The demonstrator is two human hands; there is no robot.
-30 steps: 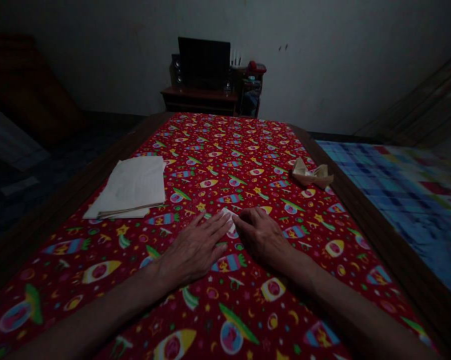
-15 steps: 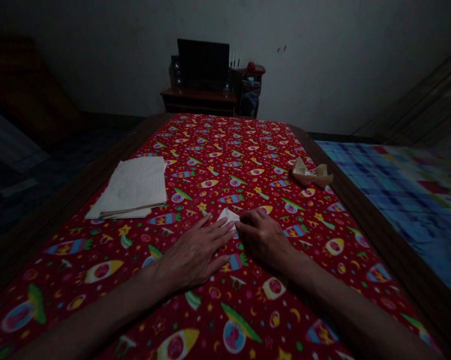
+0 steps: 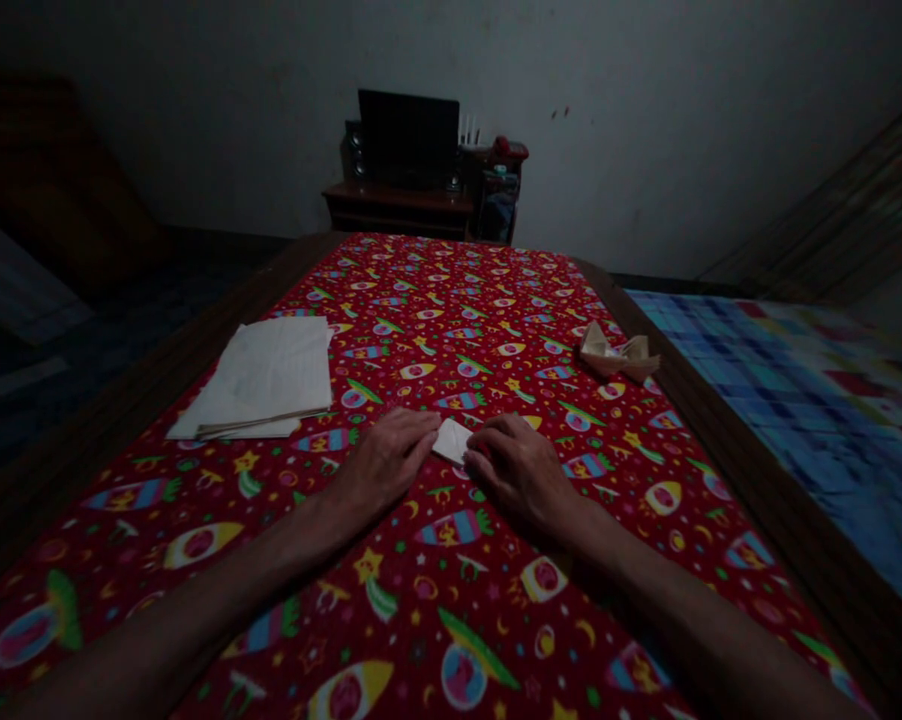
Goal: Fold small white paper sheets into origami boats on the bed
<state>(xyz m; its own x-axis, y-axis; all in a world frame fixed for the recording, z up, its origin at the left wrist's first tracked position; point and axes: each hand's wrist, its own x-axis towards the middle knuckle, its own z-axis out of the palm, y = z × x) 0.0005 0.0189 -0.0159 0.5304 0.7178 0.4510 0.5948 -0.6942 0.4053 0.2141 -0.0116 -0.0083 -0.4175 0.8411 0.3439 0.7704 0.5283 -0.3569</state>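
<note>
My left hand rests on the red patterned cloth that covers the worktop, its fingers bent and drawn close together, their tips at the left side of a small folded white paper. My right hand is curled at the paper's right side, thumb and forefinger drawn in towards its corner; I cannot tell whether either hand is pinching it or only steadying it. The paper lies flat on the cloth between my hands, roughly midway between the worktop's left and right edges and well short of the far edge.

Towards the left edge, further off than my left hand, lies a loose stack of pale sheets, the layers not quite lined up. Close to the right edge stands a tan folded-paper piece with raised points and something whitish inside, too dim to make out. Past the far edge, a dark screen stands on a low brown cabinet by the wall, with a red telephone to its right.
</note>
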